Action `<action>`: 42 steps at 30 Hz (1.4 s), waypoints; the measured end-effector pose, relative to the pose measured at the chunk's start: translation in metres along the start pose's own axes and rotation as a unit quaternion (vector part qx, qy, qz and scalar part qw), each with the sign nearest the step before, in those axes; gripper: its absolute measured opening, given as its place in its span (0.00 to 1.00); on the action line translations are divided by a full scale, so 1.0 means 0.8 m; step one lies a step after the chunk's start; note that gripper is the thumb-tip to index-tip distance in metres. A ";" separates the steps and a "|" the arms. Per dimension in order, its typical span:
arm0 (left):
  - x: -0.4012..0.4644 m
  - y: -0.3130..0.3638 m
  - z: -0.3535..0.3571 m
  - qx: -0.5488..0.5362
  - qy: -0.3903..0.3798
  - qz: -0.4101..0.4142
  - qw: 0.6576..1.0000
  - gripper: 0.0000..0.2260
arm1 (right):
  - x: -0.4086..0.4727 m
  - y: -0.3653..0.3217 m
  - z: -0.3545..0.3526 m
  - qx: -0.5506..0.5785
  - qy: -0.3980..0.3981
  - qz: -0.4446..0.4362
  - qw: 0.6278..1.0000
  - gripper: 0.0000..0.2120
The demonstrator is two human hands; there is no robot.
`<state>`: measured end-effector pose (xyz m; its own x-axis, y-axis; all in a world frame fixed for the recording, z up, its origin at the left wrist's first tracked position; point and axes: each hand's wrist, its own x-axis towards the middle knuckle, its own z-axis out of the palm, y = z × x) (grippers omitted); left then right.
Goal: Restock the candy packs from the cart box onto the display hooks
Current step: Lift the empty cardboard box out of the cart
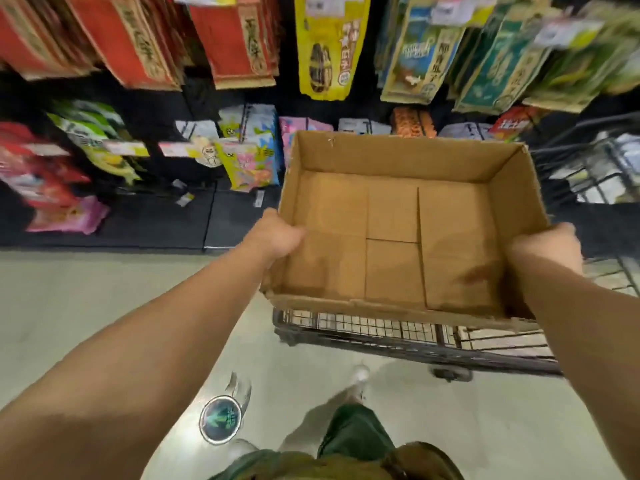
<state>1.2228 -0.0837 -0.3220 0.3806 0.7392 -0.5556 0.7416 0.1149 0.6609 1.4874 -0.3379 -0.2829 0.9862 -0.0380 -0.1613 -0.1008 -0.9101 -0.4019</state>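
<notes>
Above the wire cart (415, 337), empty cardboard box (391, 237), left hand (277, 233) gripping its left wall, right hand (547, 244) gripping its right wall, snack packs (249, 164) hanging beyond the box.

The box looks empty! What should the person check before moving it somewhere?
1. Cardboard box has no packs left inside: ok.
2. Left hand grips the left wall: ok.
3. Right hand grips the right wall: ok.
4. Box is lifted off the wire cart: cannot tell.
5. Floor beside the cart has room to step: ok.
6. Hanging packs are all on their hooks: cannot tell, blurred.
</notes>
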 end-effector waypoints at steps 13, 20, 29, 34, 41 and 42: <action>-0.163 -0.261 -0.480 -0.067 0.334 -0.087 0.936 0.33 | -0.435 -0.334 0.113 0.107 -0.146 -0.270 0.946 0.22; -0.251 -0.437 -0.643 -0.122 0.461 -0.211 0.853 0.30 | -0.685 -0.489 0.229 0.065 -0.283 -0.426 0.857 0.26; -0.279 -0.596 -0.811 -0.189 0.539 -0.333 0.750 0.22 | -0.981 -0.682 0.393 -0.011 -0.368 -0.557 0.744 0.23; -0.292 -0.648 -0.915 -0.190 0.565 -0.376 0.709 0.27 | -1.132 -0.786 0.432 0.001 -0.375 -0.612 0.696 0.24; -0.285 -0.771 -1.055 -0.213 0.590 -0.418 0.657 0.27 | -1.331 -0.886 0.494 0.021 -0.381 -0.677 0.629 0.20; -0.283 -0.793 -1.078 -0.214 0.592 -0.421 0.653 0.28 | -1.360 -0.899 0.506 0.023 -0.386 -0.682 0.620 0.20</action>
<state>0.1899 0.2487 -0.1802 -0.9447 0.2592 -0.2007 0.0928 0.7987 0.5945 0.4341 0.5248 -0.1835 -0.1975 0.9801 -0.0188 0.7376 0.1359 -0.6615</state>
